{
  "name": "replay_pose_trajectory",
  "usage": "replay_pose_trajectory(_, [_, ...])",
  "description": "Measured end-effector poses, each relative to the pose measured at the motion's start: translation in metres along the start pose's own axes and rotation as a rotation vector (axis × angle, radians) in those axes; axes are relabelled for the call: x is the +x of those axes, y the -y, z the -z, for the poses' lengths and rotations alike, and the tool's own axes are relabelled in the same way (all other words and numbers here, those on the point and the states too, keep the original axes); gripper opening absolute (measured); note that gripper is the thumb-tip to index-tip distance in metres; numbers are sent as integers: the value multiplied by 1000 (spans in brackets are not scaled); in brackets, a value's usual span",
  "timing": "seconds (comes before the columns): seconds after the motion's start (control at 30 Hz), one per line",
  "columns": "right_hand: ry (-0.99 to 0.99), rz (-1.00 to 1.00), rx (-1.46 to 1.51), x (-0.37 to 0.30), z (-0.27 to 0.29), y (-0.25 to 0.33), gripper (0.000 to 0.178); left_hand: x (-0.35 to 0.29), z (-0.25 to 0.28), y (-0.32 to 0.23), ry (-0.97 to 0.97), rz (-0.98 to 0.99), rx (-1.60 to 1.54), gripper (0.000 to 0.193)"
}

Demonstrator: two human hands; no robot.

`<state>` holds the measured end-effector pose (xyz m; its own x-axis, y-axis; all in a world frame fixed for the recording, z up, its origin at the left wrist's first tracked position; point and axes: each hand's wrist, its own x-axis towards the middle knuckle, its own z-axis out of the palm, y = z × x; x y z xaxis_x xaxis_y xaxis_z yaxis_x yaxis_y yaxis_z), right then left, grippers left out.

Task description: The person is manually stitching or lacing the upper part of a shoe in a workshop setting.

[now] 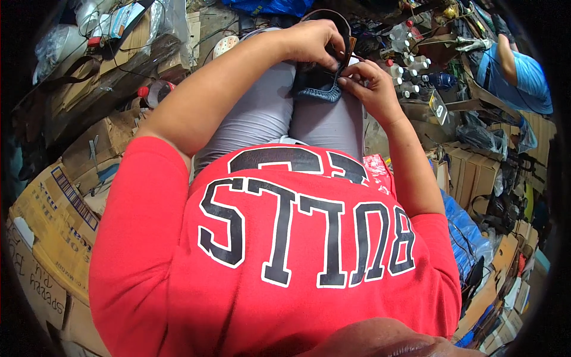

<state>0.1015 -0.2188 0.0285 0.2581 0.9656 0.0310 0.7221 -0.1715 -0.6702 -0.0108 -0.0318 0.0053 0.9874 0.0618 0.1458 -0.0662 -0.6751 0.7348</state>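
A dark, curved piece with a thick blue stitched-looking edge (320, 94) rests over my lap; it resembles part of a shoe, though its kind is not certain. A dark brown band arches up at its far side. From above, my left hand (316, 43) grips the piece with thumb and fingers bent round it. My right hand (372, 85) pinches at its right side, fingertips close together. Between the hands a narrow tan-brown strip (351, 46) stands along the piece. Whether a small tool or thread sits in the right fingertips cannot be made out.
Several plastic bottles (404, 71) stand beyond my right hand. At the far right is another person in a blue shirt (531, 80). Cardboard (53, 223) lies at the left, and a blue plastic sheet (455, 229) at the right. A white perforated object (225, 46) is beside my left knee.
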Motion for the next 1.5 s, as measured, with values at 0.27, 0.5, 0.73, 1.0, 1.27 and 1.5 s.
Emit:
replay_pose_trajectory(0.27, [-152, 133, -146, -29, -9, 12, 27, -73, 5, -29, -378, 121, 54, 25])
replay_pose_trajectory(0.5, [-5, -10, -123, -33, -4, 11, 36, -121, 24, -48, -273, 131, 346, 24])
replay_pose_trajectory(0.73, [-94, 122, -358, -40, -15, 11, 41, -107, 13, -60, -298, 86, 468, 12])
replay_pose_trajectory(1.0, [116, -153, 303, -18, 6, -19, 34, -75, -24, -42, -399, 32, 558, 13])
replay_pose_trajectory(1.27, [277, -63, 220, 5, 18, -28, 27, -61, -27, -24, -399, -5, 184, 19])
replay_pose_trajectory(1.5, [252, -52, 273, 9, 15, -31, 37, -59, -29, -22, -371, 2, 229, 18])
